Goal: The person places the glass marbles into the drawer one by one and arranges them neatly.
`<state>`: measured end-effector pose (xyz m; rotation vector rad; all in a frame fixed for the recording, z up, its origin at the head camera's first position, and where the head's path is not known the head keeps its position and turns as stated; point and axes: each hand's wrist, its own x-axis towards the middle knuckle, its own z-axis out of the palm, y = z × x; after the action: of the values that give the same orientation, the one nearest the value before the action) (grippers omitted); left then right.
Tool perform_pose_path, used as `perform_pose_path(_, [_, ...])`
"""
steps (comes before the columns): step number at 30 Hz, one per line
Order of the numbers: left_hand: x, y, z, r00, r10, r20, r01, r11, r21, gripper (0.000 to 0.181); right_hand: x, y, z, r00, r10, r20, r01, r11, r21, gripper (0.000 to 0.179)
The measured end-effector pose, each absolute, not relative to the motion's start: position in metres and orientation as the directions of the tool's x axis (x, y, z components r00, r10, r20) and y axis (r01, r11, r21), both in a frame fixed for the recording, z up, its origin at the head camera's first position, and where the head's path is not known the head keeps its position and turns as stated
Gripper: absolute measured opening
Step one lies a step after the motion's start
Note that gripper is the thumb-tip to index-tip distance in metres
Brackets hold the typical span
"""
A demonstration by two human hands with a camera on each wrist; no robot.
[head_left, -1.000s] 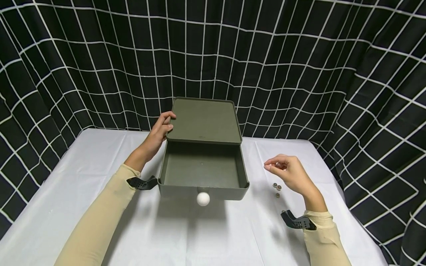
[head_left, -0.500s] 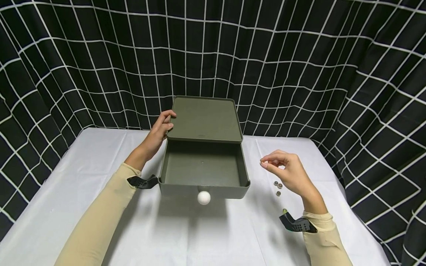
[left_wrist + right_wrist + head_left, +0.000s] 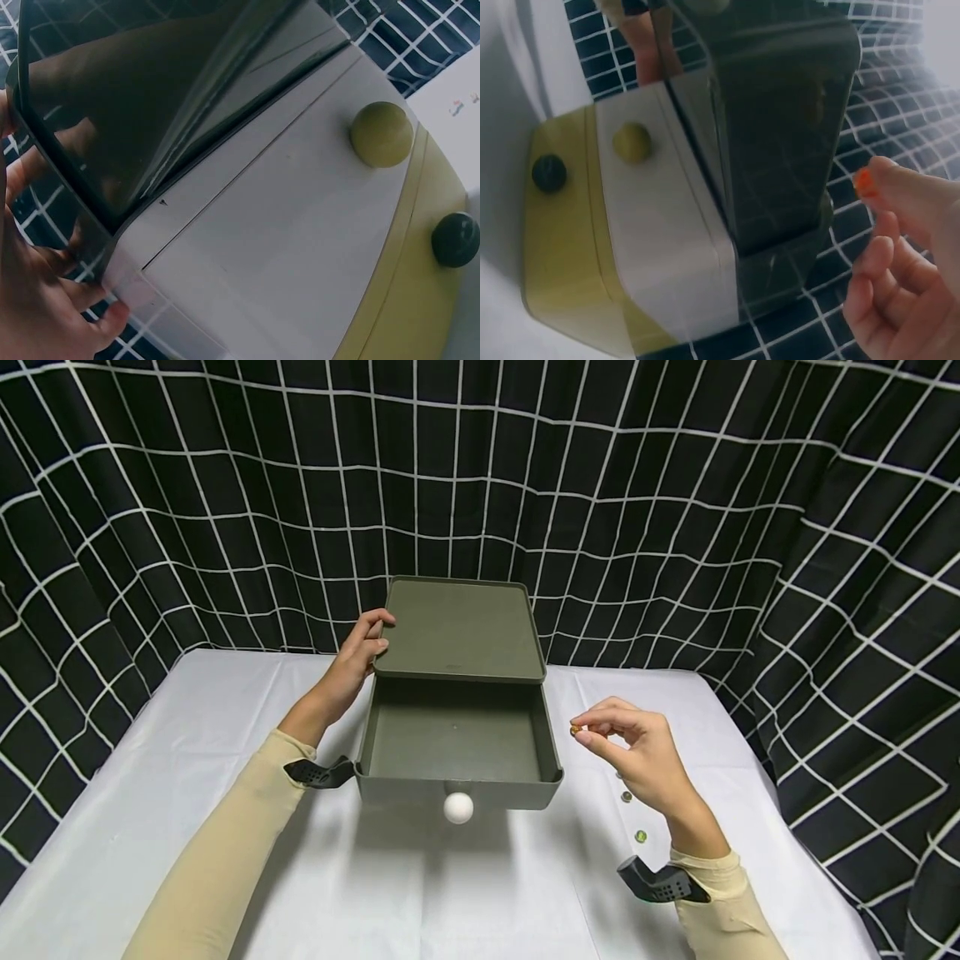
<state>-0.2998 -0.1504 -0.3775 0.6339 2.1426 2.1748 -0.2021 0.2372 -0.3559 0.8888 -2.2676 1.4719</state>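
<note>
Bead (image 3: 575, 730), orange and roundish with no clear long axis, sits pinched between thumb and fingertips of the right hand (image 3: 645, 753), just right of the open drawer (image 3: 408, 792), not touching it. Left hand (image 3: 348, 668), farther off, grips the left edge of the drawer unit (image 3: 461, 631), fingers bent.

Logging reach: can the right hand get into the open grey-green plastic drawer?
Likely yes: the right hand is beside the drawer, whose pulled-out part lies open above; only a side wall intervenes.
</note>
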Motion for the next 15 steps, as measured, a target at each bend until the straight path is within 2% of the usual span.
perform_pose_path(8, [-0.301,-0.152,-0.377,-0.917,0.296,0.267,0.267,-0.039,0.963,0.029,-0.196,0.23,-0.352,-0.746,-0.329,0.579,-0.655,0.205,-0.728,0.014])
perform_pose_path(15, [-0.301,-0.151,-0.378,-0.917,0.301,0.262,0.265,-0.033,0.964,0.029,-0.197,0.225,-0.349,-0.749,-0.351,0.562,-0.65,0.228,-0.725,0.015])
